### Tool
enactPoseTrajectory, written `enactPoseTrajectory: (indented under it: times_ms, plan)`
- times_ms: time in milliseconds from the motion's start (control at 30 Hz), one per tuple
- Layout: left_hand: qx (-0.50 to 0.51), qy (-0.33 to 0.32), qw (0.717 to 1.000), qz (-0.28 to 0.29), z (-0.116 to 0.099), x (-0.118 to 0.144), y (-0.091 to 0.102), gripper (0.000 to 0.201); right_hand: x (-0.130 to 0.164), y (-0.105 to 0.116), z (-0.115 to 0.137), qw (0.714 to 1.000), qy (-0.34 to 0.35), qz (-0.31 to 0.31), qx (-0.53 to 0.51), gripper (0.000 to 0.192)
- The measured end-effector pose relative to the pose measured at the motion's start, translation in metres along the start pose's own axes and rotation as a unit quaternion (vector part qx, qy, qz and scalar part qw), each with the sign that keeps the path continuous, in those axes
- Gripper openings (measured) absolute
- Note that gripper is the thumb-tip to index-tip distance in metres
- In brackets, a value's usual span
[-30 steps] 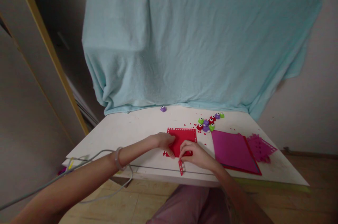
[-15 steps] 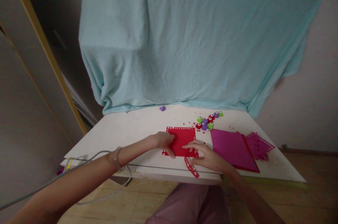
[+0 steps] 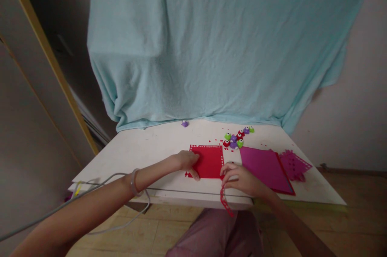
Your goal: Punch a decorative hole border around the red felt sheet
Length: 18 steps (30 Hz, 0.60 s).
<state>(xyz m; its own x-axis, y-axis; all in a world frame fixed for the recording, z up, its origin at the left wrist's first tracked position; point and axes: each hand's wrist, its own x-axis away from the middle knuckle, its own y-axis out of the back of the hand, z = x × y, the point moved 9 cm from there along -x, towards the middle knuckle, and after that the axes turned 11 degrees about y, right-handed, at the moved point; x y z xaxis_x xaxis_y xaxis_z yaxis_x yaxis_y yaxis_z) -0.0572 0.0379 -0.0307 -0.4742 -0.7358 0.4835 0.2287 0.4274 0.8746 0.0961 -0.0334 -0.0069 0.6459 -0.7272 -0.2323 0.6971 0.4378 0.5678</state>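
A red paper sheet (image 3: 210, 160) with punched edges lies on the white table (image 3: 151, 152). My left hand (image 3: 186, 162) presses down on its left side, fingers flat. My right hand (image 3: 238, 177) sits at the sheet's lower right corner and pinches a narrow red punched strip (image 3: 225, 202), which hangs down past the table's front edge.
A magenta paper stack (image 3: 266, 168) lies to the right, with a punched pink piece (image 3: 294, 165) beyond it. Several small coloured punches (image 3: 237, 138) cluster behind the red sheet; a lone purple one (image 3: 184, 123) sits farther back. A light blue cloth (image 3: 211, 47) hangs behind. A grey cable (image 3: 115, 178) crosses the left edge.
My right hand has slid rightward along the sheet's lower edge, pulling the red strip with it. The strip now dangles over the table front. My left hand has stayed put.
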Motion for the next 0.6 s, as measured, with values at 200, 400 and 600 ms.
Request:
enactPoseTrajectory:
  times_ms: [200,400,600]
  plan:
    - [-0.012,-0.007,1.000,-0.004,0.000,-0.002,-0.002,0.068,0.013,0.009,0.005,1.000,0.016,0.007,0.011,0.016]
    - [-0.017,-0.013,1.000,-0.010,0.001,-0.004,-0.004,0.072,0.007,0.009,0.007,0.999,0.022,-0.008,0.027,0.016]
    - [-0.016,-0.016,1.000,-0.012,0.001,-0.004,-0.005,0.072,0.015,0.019,0.006,0.999,0.006,-0.027,0.018,0.019]
